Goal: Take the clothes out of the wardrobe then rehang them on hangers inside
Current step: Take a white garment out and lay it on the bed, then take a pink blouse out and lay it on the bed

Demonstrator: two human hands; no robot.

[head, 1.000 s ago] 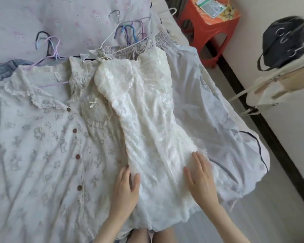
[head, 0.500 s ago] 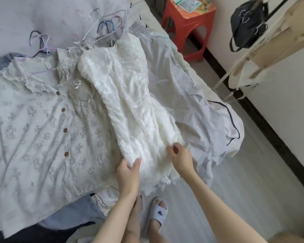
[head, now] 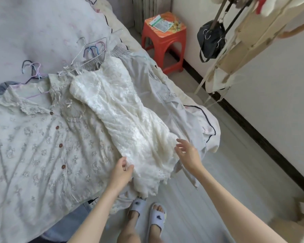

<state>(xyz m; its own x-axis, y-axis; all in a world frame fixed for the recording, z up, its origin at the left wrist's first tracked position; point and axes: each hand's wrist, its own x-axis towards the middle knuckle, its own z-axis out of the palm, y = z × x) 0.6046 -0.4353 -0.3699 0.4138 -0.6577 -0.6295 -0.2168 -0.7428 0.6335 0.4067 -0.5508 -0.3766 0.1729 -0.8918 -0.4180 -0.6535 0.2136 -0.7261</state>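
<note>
A white lace dress (head: 123,111) lies lengthwise on the bed, its hem hanging over the near edge. My left hand (head: 121,171) pinches the dress's left edge near the hem between thumb and fingers. My right hand (head: 187,152) hovers with spread fingers just right of the dress, holding nothing. A cream patterned blouse (head: 39,141) with brown buttons lies to the left, a pale grey garment (head: 158,88) to the right. Several wire hangers (head: 93,50) rest at the garments' necklines, and more hangers (head: 32,70) lie further left.
A red plastic stool (head: 163,41) stands by the bed's far corner. A clothes rack (head: 249,32) with a black handbag (head: 211,41) and hanging items is at the right by the wall. My slippered feet (head: 147,213) stand on the pale floor.
My right hand has let go of the dress's hem and opened, lifting off to the right. The left hand keeps its pinch. The view has pulled back from the bed.
</note>
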